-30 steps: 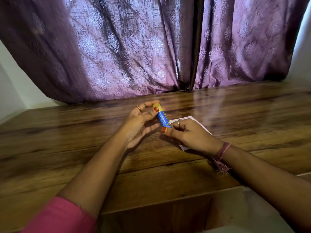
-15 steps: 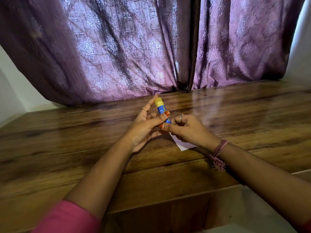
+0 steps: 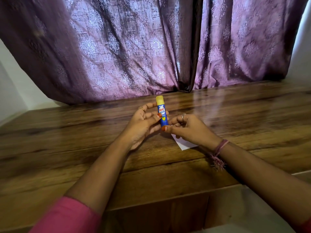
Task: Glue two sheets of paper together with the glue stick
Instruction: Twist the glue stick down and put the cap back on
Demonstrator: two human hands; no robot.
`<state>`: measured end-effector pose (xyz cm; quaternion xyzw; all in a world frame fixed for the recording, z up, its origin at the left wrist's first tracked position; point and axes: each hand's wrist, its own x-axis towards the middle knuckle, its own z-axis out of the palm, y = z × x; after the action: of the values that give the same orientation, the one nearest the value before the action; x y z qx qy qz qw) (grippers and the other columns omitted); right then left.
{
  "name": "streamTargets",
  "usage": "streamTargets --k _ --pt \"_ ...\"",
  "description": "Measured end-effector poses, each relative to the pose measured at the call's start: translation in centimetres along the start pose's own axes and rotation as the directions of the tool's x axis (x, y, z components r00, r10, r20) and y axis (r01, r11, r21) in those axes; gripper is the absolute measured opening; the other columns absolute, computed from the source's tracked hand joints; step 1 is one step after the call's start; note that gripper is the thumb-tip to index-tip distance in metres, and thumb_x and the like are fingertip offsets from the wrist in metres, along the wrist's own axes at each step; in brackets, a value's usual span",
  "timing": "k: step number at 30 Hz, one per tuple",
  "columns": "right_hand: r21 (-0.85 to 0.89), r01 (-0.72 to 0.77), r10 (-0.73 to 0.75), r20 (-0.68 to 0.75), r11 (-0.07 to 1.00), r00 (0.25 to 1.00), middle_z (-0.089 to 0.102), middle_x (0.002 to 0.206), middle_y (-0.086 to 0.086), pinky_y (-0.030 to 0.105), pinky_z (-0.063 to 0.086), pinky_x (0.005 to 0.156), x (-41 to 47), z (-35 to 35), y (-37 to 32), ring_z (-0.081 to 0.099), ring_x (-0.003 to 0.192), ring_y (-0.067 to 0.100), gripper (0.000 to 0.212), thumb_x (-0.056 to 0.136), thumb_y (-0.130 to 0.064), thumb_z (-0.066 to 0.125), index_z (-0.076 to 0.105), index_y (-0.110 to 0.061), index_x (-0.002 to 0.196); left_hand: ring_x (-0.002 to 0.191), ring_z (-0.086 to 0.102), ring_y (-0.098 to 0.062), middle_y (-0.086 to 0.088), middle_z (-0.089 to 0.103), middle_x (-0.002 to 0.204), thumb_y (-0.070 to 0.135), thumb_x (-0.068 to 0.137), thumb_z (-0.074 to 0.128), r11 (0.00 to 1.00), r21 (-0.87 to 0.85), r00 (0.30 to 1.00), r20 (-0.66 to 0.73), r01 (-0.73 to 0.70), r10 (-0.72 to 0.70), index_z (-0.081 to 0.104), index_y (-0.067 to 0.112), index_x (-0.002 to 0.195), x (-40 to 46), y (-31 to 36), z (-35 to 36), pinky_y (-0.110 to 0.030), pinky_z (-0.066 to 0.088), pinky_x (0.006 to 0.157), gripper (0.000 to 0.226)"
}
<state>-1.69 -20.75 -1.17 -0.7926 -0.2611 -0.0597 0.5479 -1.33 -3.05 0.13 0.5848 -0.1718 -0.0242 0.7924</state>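
From the head view, a blue glue stick [image 3: 162, 113] with a yellow cap stood nearly upright in the air above the wooden tabletop [image 3: 67, 148], its cap on and pointing up towards the curtain. Its label faced the camera. Both hands held it between them near the middle of the tabletop.

The left hand [image 3: 143, 125] had its grip narrowed on the tube: the thumb pressed the front of the blue body about halfway up, and the fingers curled round behind it, the forefinger reaching up near the base of the cap. A ring showed on one of those fingers. A pink sleeve [image 3: 67, 216] covered the upper left arm at the bottom edge of the picture.

The right hand [image 3: 190, 128] pinched the bottom end of the glue stick, thumb tip at the base of the tube and fingers curled in behind. It wore a ring, and a pinkish thread band [image 3: 220, 148] with a tassel circled the wrist.

White paper [image 3: 183, 143] lay flat on the tabletop directly beneath the right hand, which hid most of it; only one corner showed, so whether it was one sheet or two could not be told.

A purple patterned curtain [image 3: 134, 47] hung behind the far edge of the tabletop.
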Motion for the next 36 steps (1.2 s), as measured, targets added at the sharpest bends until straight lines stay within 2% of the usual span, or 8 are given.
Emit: streamTargets --k 4,10,15,20,23,25,29,36 --pt "-0.005 -0.023 0.023 -0.015 1.000 1.000 0.055 0.046 -0.014 0.024 0.046 0.058 0.1 0.0 0.0 0.052 0.050 0.000 0.004 0.080 -0.019 0.075 0.072 -0.017 0.080 0.092 0.069 -0.020 -0.013 0.066 0.110 -0.003 0.086 0.057 1.000 -0.004 1.000 -0.003 0.015 -0.015 0.055 0.014 0.105 0.0 -0.2 0.1 -0.028 0.057 0.070 0.026" --pt "-0.052 -0.027 0.026 -0.014 0.998 1.000 0.054 0.047 -0.012 0.028 0.048 0.062 0.0 -0.1 0.1 0.054 0.053 0.003 0.013 0.080 -0.019 0.075 0.069 -0.024 0.071 0.080 0.070 -0.016 -0.001 0.068 0.089 0.001 0.075 0.071 0.993 0.119 0.995 -0.089 -0.022 0.033 0.060 0.016 0.097 0.2 -0.8 0.0 -0.026 0.057 0.064 0.029" --pt "-0.077 -0.044 0.036 -0.100 0.996 0.994 0.065 0.068 -0.002 0.008 0.040 0.048 0.5 -1.1 -0.3 0.057 0.051 -0.005 0.008 0.090 -0.015 0.065 0.069 -0.016 0.084 0.070 0.069 -0.013 -0.002 0.070 0.079 -0.003 0.069 0.076 0.958 0.280 0.972 -0.204 -0.054 0.114 0.062 0.012 0.090 0.5 -1.1 -0.7 -0.029 0.058 0.062 0.029" --pt "-0.070 -0.097 0.083 -0.178 0.993 0.980 0.065 0.072 -0.004 0.006 0.040 0.046 0.6 -2.1 -0.1 0.056 0.051 -0.009 0.010 0.092 -0.014 0.062 0.069 -0.013 0.086 0.065 0.065 -0.008 -0.006 0.066 0.084 -0.006 0.068 0.076 0.883 0.469 0.971 -0.203 -0.015 0.125 0.059 0.009 0.092 0.5 -1.5 -1.2 -0.020 0.055 0.061 0.033" --pt "-0.071 -0.123 0.108 -0.185 0.990 0.977 0.065 0.073 -0.003 0.006 0.040 0.046 0.7 -2.1 0.1 0.056 0.051 -0.010 0.011 0.092 -0.014 0.062 0.070 -0.007 0.091 0.060 0.064 -0.002 -0.008 0.064 0.085 -0.009 0.069 0.075 0.882 0.471 0.974 -0.196 -0.012 0.117 0.057 0.001 0.101 0.5 -1.7 -1.3 -0.016 0.053 0.058 0.039" --pt "-0.079 -0.136 0.119 -0.189 0.988 0.975 0.066 0.074 0.000 0.006 0.040 0.046 0.8 -2.1 0.3 0.056 0.050 -0.010 0.010 0.092 -0.014 0.062 0.070 -0.007 0.092 0.067 0.064 -0.010 -0.012 0.063 0.090 -0.010 0.069 0.075 0.879 0.477 0.974 -0.199 -0.003 0.111 0.055 -0.002 0.106 0.6 -1.9 -1.5 -0.017 0.054 0.061 0.043" --pt "-0.113 -0.172 0.148 -0.191 0.979 0.970 0.070 0.082 0.007 0.007 0.042 0.049 0.9 -2.2 0.6 0.058 0.056 0.000 0.009 0.091 -0.017 0.062 0.070 -0.013 0.087 0.079 0.062 -0.016 -0.009 0.064 0.096 -0.006 0.068 0.077 0.861 0.508 0.976 -0.200 0.031 0.083 0.055 0.006 0.099 0.8 -2.1 -1.8 -0.018 0.054 0.069 0.040" --pt "-0.155 -0.172 0.142 -0.187 0.973 0.972 0.072 0.088 0.017 0.012 0.047 0.055 1.1 -2.1 1.0 0.058 0.054 0.003 0.012 0.090 -0.018 0.063 0.069 -0.016 0.079 0.079 0.065 -0.012 -0.006 0.065 0.097 -0.007 0.065 0.079 0.880 0.473 0.982 -0.181 0.046 0.046 0.055 0.011 0.100 0.8 -2.3 -2.2 -0.020 0.055 0.072 0.047"
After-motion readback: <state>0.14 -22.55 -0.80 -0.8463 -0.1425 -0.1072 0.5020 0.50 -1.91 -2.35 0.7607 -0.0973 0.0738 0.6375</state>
